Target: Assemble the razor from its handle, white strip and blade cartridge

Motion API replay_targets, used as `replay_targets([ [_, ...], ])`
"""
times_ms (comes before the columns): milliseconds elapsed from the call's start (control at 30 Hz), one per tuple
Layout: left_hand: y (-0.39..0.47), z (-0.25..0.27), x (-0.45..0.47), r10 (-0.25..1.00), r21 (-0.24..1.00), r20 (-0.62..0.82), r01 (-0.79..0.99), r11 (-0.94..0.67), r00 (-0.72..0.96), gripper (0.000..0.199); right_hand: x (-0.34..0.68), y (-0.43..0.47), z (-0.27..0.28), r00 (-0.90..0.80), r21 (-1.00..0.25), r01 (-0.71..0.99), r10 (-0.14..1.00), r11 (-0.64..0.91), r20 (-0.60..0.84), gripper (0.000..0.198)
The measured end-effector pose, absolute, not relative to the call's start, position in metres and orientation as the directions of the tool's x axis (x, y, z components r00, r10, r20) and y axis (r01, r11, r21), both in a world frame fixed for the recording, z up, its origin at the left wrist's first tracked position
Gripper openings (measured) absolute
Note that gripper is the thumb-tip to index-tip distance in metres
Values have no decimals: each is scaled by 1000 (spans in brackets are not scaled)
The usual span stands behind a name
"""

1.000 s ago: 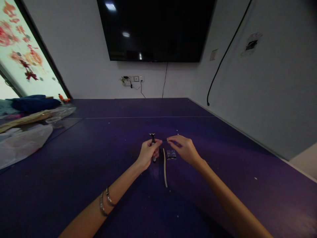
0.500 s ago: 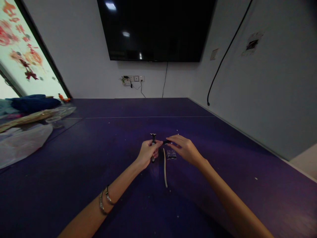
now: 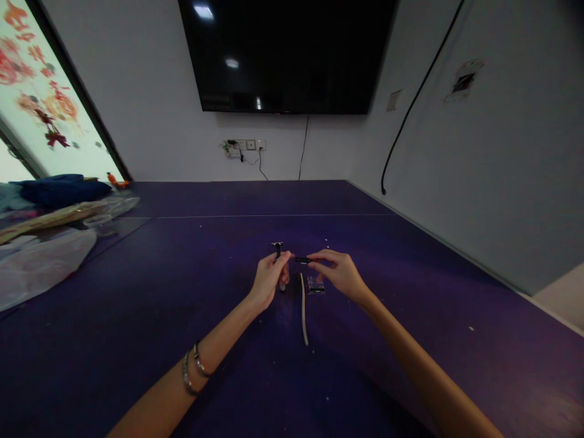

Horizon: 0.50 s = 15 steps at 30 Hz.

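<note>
My left hand (image 3: pixel 270 277) is closed around the handle of a T-shaped razor (image 3: pixel 278 248). The razor stands upright, with its head above the fingers and the handle's end showing below them. Between finger and thumb, my right hand (image 3: pixel 335 271) pinches a small flat black piece (image 3: pixel 302 260), whose exact kind I cannot make out. Its left end points at my left thumb, close to it. Below the hands a thin cream-coloured strip (image 3: pixel 304 313) lies lengthwise on the purple surface. Just right of the strip's top is a small clear plastic case (image 3: pixel 316 285) under my right fingers.
The wide purple surface (image 3: pixel 191 359) has small pale crumbs scattered on it. Plastic bags (image 3: pixel 45 261) and dark blue cloth (image 3: pixel 66 188) are piled at the left. A television (image 3: pixel 292 55) hangs on the back wall, and a black cable (image 3: pixel 420 91) hangs at the right.
My left hand and the razor have shifted slightly left and up. The black piece shows more fully between the hands, held by my right fingers, with a small gap from my left thumb.
</note>
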<state>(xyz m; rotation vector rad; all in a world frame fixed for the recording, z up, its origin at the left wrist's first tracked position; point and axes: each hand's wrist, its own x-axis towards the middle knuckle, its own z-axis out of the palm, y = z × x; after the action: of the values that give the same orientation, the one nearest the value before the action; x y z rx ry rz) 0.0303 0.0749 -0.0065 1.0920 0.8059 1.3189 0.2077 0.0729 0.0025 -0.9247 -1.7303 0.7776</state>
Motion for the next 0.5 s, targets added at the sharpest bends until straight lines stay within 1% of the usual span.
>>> replay_targets([
  [133,74,-7,33,977,909,195,-389,-148,85,32,209,77,-1,-104,-874,196,895,445,433,28],
  [200,71,-10,36,971,913,223,-368,-175,92,29,209,77,-1,-77,-892,160,907,422,415,29],
  [267,67,-12,38,965,930,235,-314,-188,119,27,208,77,0,-68,-908,111,915,404,399,29],
  [400,55,-13,43,941,962,252,-162,-218,226,24,207,77,1,-83,-925,37,923,379,375,30],
  [500,48,-11,46,928,967,252,-106,-231,273,21,207,77,1,-97,-929,12,925,370,368,30],
])
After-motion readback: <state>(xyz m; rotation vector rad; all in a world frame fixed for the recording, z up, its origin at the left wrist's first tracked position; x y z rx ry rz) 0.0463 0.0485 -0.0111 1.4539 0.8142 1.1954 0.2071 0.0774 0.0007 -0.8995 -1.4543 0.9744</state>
